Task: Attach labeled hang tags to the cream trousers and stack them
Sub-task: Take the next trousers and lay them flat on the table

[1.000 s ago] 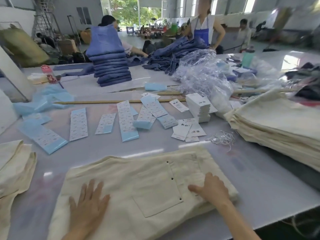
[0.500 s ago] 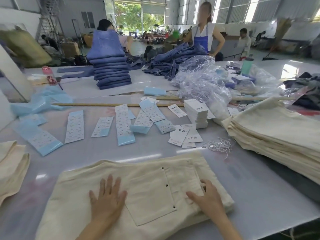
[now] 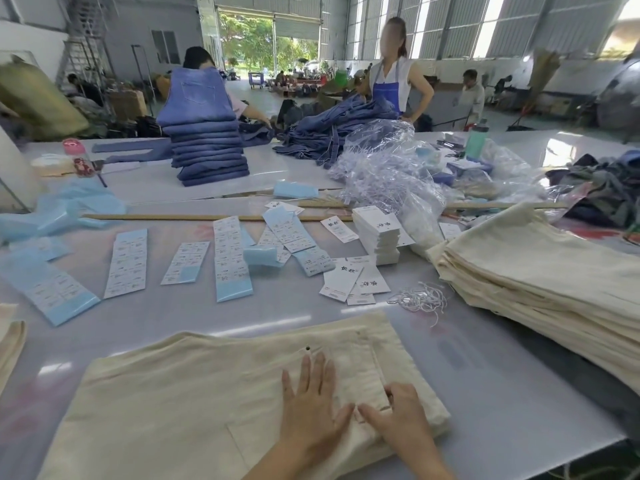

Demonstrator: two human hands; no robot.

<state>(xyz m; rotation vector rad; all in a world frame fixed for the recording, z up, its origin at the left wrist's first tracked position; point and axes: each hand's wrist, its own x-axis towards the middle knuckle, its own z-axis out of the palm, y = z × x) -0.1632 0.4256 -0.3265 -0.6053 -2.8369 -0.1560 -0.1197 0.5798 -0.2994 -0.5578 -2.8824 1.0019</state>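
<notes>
A folded pair of cream trousers (image 3: 180, 403) lies flat at the table's near edge, back pocket up. My left hand (image 3: 310, 407) presses flat on it by the pocket, fingers straight. My right hand (image 3: 398, 415) rests beside it on the waistband, its fingers curled into the cloth, thumb nearly touching my left thumb. A tall pile of cream trousers (image 3: 540, 275) sits at the right. White hang tags stand in a stack (image 3: 377, 233), with loose hang tags (image 3: 353, 278) in front. White strings (image 3: 420, 299) lie tangled beside them.
Several blue-and-white label sheets (image 3: 126, 261) are spread over the middle of the table (image 3: 485, 362). A wooden stick (image 3: 194, 217) lies behind them. Clear plastic bags (image 3: 384, 168), stacked blue jeans (image 3: 207, 147), a green bottle (image 3: 477, 138) and people stand further back. More cream cloth (image 3: 10, 344) lies at the left edge.
My left hand has slid right across the trousers until it meets my right hand near the waistband. My right hand's fingers have curled in.
</notes>
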